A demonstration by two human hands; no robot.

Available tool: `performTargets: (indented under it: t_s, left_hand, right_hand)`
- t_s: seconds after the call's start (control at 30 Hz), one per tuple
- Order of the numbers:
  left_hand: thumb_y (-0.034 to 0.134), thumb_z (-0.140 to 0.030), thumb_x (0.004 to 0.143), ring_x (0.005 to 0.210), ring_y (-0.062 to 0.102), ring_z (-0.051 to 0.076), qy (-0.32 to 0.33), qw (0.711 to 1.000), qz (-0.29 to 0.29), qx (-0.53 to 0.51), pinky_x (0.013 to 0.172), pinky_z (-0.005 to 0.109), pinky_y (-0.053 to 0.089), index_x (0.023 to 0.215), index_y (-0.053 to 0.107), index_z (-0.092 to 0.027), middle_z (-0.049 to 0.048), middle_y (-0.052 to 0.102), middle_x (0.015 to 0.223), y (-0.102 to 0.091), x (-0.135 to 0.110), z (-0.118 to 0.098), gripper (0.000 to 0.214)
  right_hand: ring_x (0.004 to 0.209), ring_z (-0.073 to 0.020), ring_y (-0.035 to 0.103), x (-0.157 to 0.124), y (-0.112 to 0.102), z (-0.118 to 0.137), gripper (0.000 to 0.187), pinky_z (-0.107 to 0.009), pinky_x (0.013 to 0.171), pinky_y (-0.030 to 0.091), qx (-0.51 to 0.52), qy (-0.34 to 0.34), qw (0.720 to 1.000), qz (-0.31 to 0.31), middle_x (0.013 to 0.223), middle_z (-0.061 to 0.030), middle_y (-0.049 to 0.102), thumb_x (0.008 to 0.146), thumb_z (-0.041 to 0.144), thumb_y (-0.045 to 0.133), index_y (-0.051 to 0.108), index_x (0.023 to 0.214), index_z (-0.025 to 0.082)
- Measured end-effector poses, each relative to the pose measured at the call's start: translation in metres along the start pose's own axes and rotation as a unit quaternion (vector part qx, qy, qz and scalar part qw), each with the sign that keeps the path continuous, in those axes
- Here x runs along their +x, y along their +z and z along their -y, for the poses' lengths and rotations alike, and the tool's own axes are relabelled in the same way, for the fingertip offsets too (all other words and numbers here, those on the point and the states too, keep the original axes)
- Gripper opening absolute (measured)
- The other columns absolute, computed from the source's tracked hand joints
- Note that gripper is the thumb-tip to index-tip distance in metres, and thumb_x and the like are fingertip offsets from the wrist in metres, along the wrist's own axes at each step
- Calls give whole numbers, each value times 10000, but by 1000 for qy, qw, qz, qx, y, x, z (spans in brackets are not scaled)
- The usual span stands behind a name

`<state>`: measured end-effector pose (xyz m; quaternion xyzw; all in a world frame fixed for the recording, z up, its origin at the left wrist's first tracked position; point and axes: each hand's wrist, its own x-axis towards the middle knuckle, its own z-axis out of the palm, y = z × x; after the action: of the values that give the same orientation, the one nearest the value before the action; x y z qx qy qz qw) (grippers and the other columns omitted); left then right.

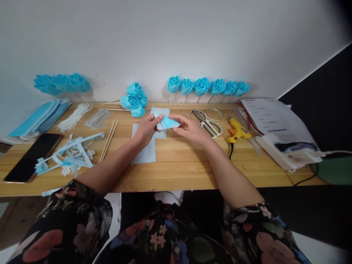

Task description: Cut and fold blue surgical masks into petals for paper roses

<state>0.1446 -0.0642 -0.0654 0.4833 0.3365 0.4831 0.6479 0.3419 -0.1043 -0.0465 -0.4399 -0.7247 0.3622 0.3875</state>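
Between my two hands, above the middle of the table, is a folded piece of blue face mask fabric [167, 123], shaped to a point on its right side. My left hand [147, 128] pinches its left end, thumb on top. At the pointed right end, the fingers of my right hand [189, 128] are closed on the fabric. Under and beside my left hand lie flat pale mask sheets [145, 152], partly covered by that hand and forearm.
Scissors [206, 123], a yellow glue gun [237, 131] and a white power strip [288, 152] lie to the right. Blue fabric flowers [202, 86] on sticks lean on the wall. At left are stacked masks [41, 117], cut strips [68, 152], wooden sticks [108, 141] and a phone [33, 157].
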Motion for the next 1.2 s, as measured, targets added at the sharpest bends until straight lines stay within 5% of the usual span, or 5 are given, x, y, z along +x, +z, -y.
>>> performTargets:
  t_s: [0.17, 0.37, 0.57, 1.0, 1.2]
  left_hand:
    - [811, -431, 765, 546, 493, 75, -15, 999, 27, -28, 503, 208, 402, 789, 609, -147, -22, 569, 626, 5, -3, -3, 350]
    - [852, -464, 701, 609, 546, 90, -11, 997, 50, -54, 517, 217, 432, 907, 617, -166, -18, 611, 730, 6, -4, -3, 432]
    - [905, -370, 613, 603, 548, 88, -26, 998, 42, -41, 521, 227, 434, 913, 602, -153, -13, 614, 745, 6, -4, 0, 478]
    - [746, -271, 725, 611, 580, 121, -42, 998, 31, -42, 537, 241, 451, 919, 557, -176, -3, 621, 723, 5, -5, -4, 287]
    - [634, -174, 760, 565, 560, 120, -28, 998, 28, -54, 533, 238, 442, 923, 577, -193, -28, 585, 632, 4, -4, -7, 173]
  right_hand:
    - [924, -191, 677, 2, 2, -9, 384, -362, 860, 533, 20, 12, 999, -32, 1086, -50, 736, 871, 333, 608, 676, 1232, 223]
    - [762, -161, 663, 4, -1, -10, 360, -321, 782, 562, 100, 57, 992, -54, 862, -40, 724, 875, 519, 628, 727, 943, 179]
    - [735, -139, 643, 4, 0, -5, 413, -294, 732, 565, 145, 72, 985, -63, 870, -43, 716, 854, 573, 642, 723, 942, 178]
    - [724, -158, 673, 5, 3, -14, 389, -323, 720, 574, 130, 45, 987, -78, 837, -26, 737, 815, 413, 687, 689, 1141, 201]
    - [705, -140, 660, 3, 2, -7, 270, -336, 774, 558, 97, 21, 993, -61, 809, -17, 744, 840, 324, 599, 773, 1014, 214]
